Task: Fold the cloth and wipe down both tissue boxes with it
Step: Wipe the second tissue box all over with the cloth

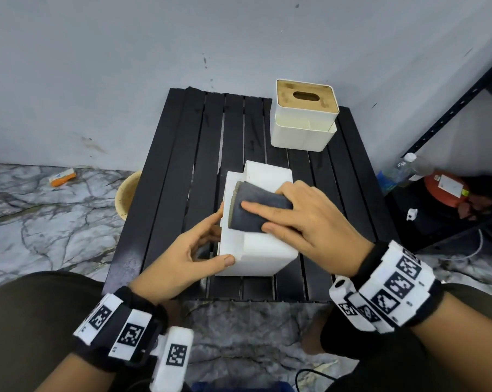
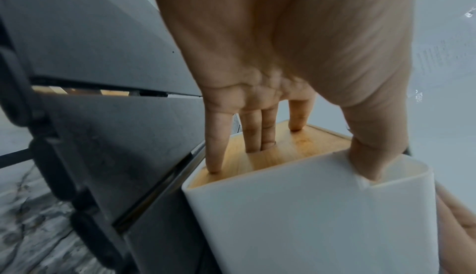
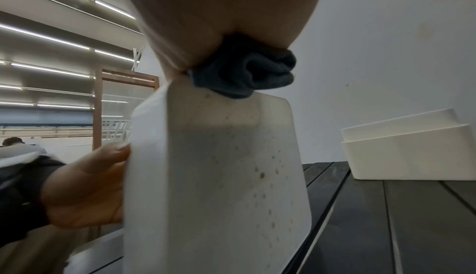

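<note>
A white tissue box (image 1: 264, 256) lies on its side near the front of the black slatted table (image 1: 168, 193). My left hand (image 1: 211, 244) grips its left end, fingertips on the wooden lid (image 2: 296, 146) and thumb on the white near corner (image 2: 309, 217). My right hand (image 1: 304, 219) holds the folded dark grey cloth (image 1: 256, 210) down on the box's upper face, index finger lying along it. In the right wrist view the cloth (image 3: 247, 73) bunches under my palm on the speckled box (image 3: 219, 176). The second tissue box (image 1: 304, 128) stands upright at the table's back right.
A grey wall rises right behind the table. A black metal shelf rack (image 1: 451, 108) stands to the right, with a plastic bottle (image 1: 408, 168) and a red container (image 1: 445, 188) on the floor. A beige bowl (image 1: 126, 193) sits on the floor at the table's left.
</note>
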